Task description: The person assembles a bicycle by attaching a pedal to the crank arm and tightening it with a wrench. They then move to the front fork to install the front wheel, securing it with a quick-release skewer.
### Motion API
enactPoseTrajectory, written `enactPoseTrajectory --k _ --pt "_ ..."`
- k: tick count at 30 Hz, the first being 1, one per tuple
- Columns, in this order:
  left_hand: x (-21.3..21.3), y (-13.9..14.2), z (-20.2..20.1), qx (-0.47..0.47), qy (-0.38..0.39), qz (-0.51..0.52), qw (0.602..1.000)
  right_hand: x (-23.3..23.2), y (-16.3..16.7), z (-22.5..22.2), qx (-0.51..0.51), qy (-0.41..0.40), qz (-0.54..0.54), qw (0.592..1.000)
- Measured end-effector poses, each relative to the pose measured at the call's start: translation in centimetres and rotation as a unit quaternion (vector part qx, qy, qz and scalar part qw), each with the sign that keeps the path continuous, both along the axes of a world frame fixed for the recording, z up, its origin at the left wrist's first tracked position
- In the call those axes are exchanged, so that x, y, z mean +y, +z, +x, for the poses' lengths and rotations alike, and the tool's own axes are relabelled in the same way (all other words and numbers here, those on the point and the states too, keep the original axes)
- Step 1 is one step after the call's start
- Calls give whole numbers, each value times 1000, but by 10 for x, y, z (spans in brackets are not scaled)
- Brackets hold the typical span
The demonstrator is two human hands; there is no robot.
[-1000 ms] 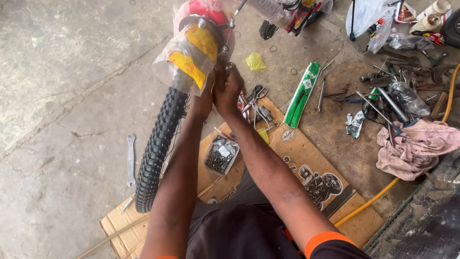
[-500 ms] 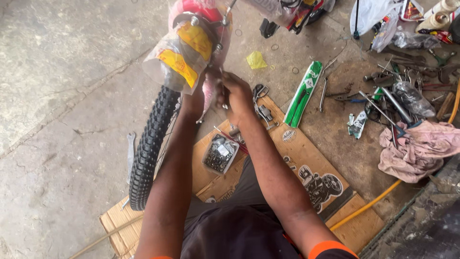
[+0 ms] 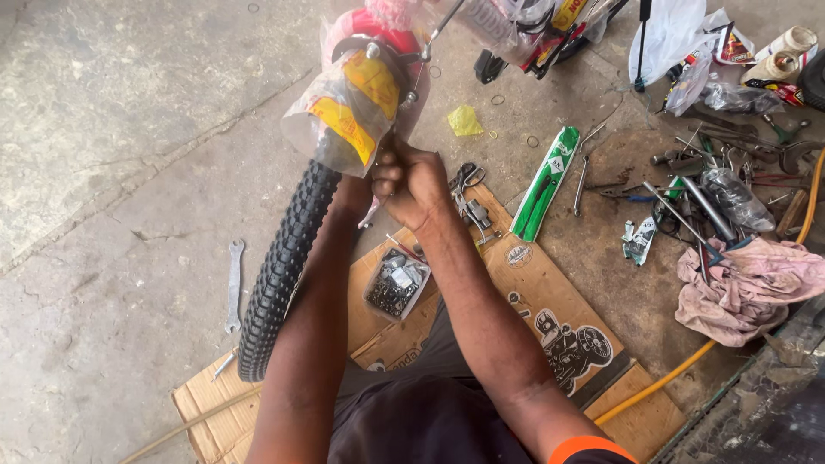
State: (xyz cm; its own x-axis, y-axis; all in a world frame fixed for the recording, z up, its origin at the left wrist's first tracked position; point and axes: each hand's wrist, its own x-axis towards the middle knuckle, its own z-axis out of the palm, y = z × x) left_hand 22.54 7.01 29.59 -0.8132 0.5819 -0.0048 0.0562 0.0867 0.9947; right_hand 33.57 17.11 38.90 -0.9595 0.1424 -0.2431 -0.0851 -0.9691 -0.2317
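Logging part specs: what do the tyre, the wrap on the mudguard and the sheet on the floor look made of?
Tyre: black rubber, matte, knobbly tread blocks. Wrap: thin clear plastic film, glossy and crinkled, yellow print showing; the right hand grips just below it. Sheet: brown cardboard, flattened, printed, with fold lines.

The tyre (image 3: 279, 279) is showing black, with a knobbly block tread running along it. The mudguard (image 3: 378, 34) above it is showing red under a clear plastic wrap (image 3: 348, 116) that is carrying yellow patches with red marks. The cardboard (image 3: 524, 283) is lying brown, with black line drawings printed on it. A long packet (image 3: 543, 182) is showing green and white. The hose (image 3: 679, 369) is running yellow-orange along the grey concrete floor (image 3: 112, 129). The rag (image 3: 743, 288) is looking pale pink. A crumpled scrap (image 3: 465, 121) is showing yellow-green. The spanner (image 3: 234, 283) is gleaming silver-grey. The person's sleeve cuff (image 3: 584, 448) is showing orange.
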Motion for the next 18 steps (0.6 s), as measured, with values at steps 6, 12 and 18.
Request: enactPoseTrajectory --k 6,12,18 --pt "3 6 -4 197 12 -97 976 44 -23 -1 7 -31 563 826" --pt "10 23 11 2 -38 195 980 53 -30 2 5 -218 802 556" --pt "6 26 13 9 -21 124 992 1 -32 -10 -133 -135 351 917"
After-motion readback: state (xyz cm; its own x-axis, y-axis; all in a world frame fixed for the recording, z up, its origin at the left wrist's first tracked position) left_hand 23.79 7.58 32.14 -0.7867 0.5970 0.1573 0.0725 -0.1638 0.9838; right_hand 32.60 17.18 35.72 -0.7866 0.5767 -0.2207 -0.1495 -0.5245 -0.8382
